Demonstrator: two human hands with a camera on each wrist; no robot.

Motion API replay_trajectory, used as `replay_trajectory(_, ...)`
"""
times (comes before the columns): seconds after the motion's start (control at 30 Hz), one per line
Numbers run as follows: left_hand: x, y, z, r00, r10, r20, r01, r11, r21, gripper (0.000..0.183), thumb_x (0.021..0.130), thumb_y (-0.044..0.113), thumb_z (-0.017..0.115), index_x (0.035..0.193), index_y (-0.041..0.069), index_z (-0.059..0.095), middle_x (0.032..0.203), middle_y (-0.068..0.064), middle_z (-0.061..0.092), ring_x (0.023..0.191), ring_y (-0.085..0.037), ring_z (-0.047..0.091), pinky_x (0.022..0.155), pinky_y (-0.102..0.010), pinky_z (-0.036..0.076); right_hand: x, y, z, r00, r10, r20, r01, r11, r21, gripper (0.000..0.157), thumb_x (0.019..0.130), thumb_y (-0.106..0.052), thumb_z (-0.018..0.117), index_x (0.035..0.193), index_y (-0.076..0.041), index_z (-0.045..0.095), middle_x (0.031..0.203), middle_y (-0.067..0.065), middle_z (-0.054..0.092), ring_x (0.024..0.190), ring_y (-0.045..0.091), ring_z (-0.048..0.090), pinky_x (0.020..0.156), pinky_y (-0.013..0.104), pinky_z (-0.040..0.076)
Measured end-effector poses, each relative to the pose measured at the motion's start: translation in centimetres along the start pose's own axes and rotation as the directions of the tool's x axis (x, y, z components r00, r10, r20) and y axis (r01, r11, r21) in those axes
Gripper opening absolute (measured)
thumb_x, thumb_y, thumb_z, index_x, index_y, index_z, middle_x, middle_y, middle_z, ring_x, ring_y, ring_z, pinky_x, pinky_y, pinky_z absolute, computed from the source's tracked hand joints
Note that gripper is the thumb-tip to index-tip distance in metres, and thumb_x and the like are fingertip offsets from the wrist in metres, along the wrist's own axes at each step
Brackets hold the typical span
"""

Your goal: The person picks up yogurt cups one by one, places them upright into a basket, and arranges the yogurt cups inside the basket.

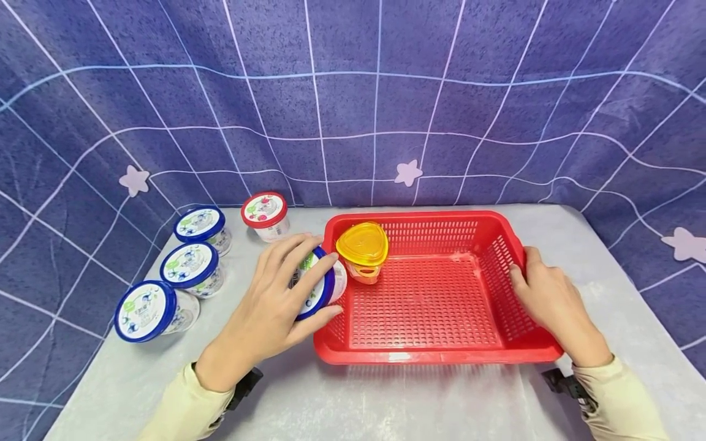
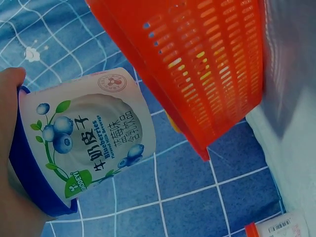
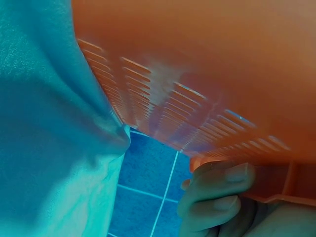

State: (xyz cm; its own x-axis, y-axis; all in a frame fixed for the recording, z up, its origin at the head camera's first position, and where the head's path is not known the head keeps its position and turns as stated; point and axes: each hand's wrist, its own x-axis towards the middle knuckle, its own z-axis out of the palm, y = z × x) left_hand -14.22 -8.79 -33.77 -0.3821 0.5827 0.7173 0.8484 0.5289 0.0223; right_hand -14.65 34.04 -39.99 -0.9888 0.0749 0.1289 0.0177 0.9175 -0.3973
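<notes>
Grid-lined purple-blue cloth (image 1: 342, 37) at your twelve o'clock, pale stars (image 1: 408, 173) across it, light grey worktop (image 1: 386, 404) before you, three blue-lidded tubs (image 1: 189, 264) at your ten, red-lidded tub (image 1: 266, 211) at eleven

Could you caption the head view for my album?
Left grip holds a blue-lidded tub; right grip holds the red basket.

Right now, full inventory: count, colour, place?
Table: 1, grey, foreground
Cloth: 1, purple-blue, behind table
Stars: 3 (head view), lilac, cloth
Basket: 1, red, on table
Yellow-lidded container: 1, yellow, inside basket
Blue-lidded cups: 3, white, table's left
Held cup: 1, blue-lidded, beside basket
Red-lidded cup: 1, white, table's far edge
Wrist devices: 2, black, wrists
Sleeves: 2, cream, forearms
Left hand: 1, fingers around held cup
Right hand: 1, gripping basket's right end
</notes>
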Motion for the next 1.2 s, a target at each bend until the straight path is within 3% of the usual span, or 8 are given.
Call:
replay_trajectory(0.33, 0.8, 0.3, 1.0, 0.997, 0.057, 0.058, -0.056, 0.998, -0.022, 0.058, 0.099, 0.051, 0.052, 0.134, 0.006, 0.058, 0.143, -0.021, 0.047, 0.13, -0.041, 0.042, 0.106, -0.058, 0.032, 0.0, -0.1, -0.2, 1.0, 0.013, 0.006, -0.013, 1.0, -0.004, 0.046, 0.101, -0.023, 0.046, 0.133, 0.008, 0.039, 0.088, 0.035, 0.061, 0.069, 0.046, 0.063, 0.056, 0.06, 0.046)
replay_trajectory(0.63, 1.7, 0.8, 2.2, 0.99, 0.139, 0.011, -0.138, 0.989, -0.055, 0.053, 0.099, 0.048, 0.053, 0.128, 0.004, 0.06, 0.135, -0.022, 0.052, 0.125, -0.043, 0.046, 0.103, -0.058, 0.034, 0.0, -0.1, -0.1, 1.0, 0.014, 0.016, -0.014, 1.0, 0.004, 0.046, 0.101, -0.023, 0.046, 0.134, 0.008, 0.038, 0.088, 0.033, 0.061, 0.066, 0.041, 0.064, 0.056, 0.057, 0.048)
replay_trajectory(1.2, 1.8, 1.2, 3.4, 0.974, 0.182, 0.138, -0.176, 0.983, -0.057, 0.06, 0.096, 0.052, 0.057, 0.138, 0.009, 0.055, 0.142, -0.017, 0.048, 0.133, -0.037, 0.042, 0.108, -0.057, 0.033, -0.2, -0.1, -0.1, 1.0, 0.02, 0.006, -0.02, 1.0, 0.003, 0.046, 0.1, -0.022, 0.046, 0.135, 0.008, 0.039, 0.087, 0.032, 0.061, 0.065, 0.039, 0.063, 0.055, 0.055, 0.048)
